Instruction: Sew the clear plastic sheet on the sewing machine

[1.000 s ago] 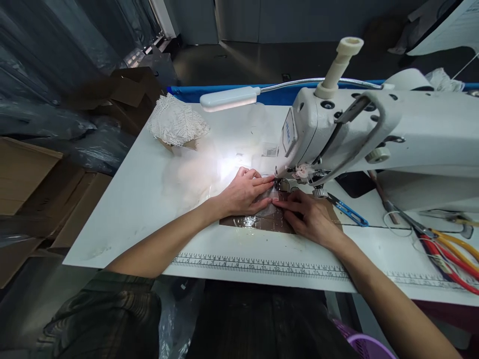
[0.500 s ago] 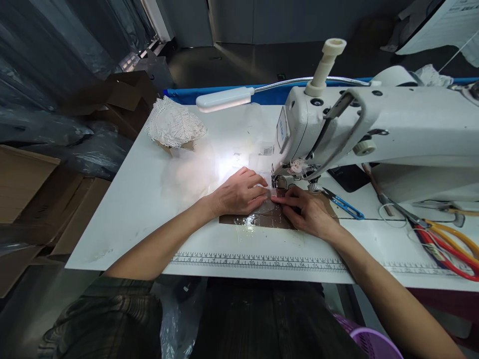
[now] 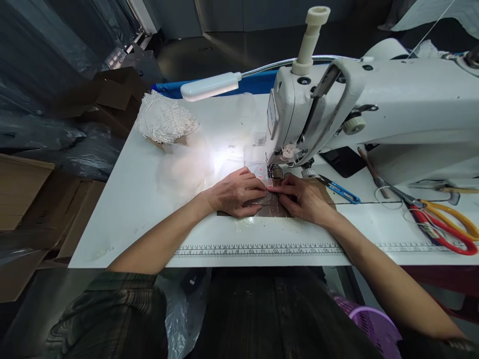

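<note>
A strip of sheer, pale fabric (image 3: 257, 171) with small pink spots lies at the needle of a white sewing machine (image 3: 284, 109). My left hand (image 3: 237, 192) rests on it just left of the presser foot, fingers bent and apart, pressing down. From the other side, my right hand (image 3: 299, 197) stretches its index finger to the fabric's edge in front of the foot; a gap shows between that finger and the thumb. Both hands lie over a brown, shiny plate (image 3: 275, 209) on the table. The fabric under my left palm is hidden.
Blue thread snips (image 3: 342, 192), a black phone (image 3: 343, 161) and scissors (image 3: 445, 219) with red and orange handles lie right. White lace (image 3: 164, 117) is piled back left; a lamp (image 3: 211, 87) hangs above. A ruler strip (image 3: 258, 251) runs along the front edge.
The view has shifted, so the machine and table sit higher and further left. Pink spots on the fabric now show beside my left hand. Both hands keep nearly the same pose.
</note>
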Available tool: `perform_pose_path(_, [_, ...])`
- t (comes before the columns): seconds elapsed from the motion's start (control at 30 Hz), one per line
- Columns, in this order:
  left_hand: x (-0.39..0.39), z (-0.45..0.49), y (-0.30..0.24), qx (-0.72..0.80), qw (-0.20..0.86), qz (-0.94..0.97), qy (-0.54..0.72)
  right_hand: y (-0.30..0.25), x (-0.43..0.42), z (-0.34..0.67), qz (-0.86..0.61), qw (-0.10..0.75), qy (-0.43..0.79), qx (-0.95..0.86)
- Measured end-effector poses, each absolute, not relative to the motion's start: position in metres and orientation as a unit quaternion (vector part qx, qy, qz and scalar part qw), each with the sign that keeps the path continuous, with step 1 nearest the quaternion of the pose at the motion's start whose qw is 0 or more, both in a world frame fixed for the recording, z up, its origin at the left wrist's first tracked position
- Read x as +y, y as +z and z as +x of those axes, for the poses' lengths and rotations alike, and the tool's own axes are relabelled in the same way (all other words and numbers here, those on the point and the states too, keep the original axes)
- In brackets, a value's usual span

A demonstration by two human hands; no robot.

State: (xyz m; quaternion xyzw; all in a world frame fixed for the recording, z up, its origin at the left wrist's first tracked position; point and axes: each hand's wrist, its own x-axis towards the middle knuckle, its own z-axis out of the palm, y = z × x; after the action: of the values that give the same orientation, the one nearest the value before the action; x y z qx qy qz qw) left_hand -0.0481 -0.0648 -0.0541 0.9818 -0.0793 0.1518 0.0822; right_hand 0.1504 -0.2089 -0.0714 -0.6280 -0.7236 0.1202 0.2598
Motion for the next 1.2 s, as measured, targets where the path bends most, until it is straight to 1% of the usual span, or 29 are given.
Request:
perform_pose_path(0.27, [-0.067,-0.049,-0.051,-0.078,0.059,0.988,0.120,-0.075,-0.209,0.150,-0.632,0.252,0.090,-0.727])
perform_pose_path(0.6, [-0.074,-0.048,-0.045,-0.058,0.027,0.990,0.123,-0.074,-0.211,0.147,-0.636,0.240,0.084,-0.728])
perform_pose_path(0.83, [-0.073,-0.047,-0.043,-0.049,0.063,0.991,0.112,-0.068,-0.211,0.145,-0.641,0.211,0.062,-0.735])
perform_pose_path(1.2, [-0.066,-0.044,-0.049,-0.030,0.084,0.990,0.107,-0.057,-0.201,0.139,-0.678,0.124,0.010,-0.724])
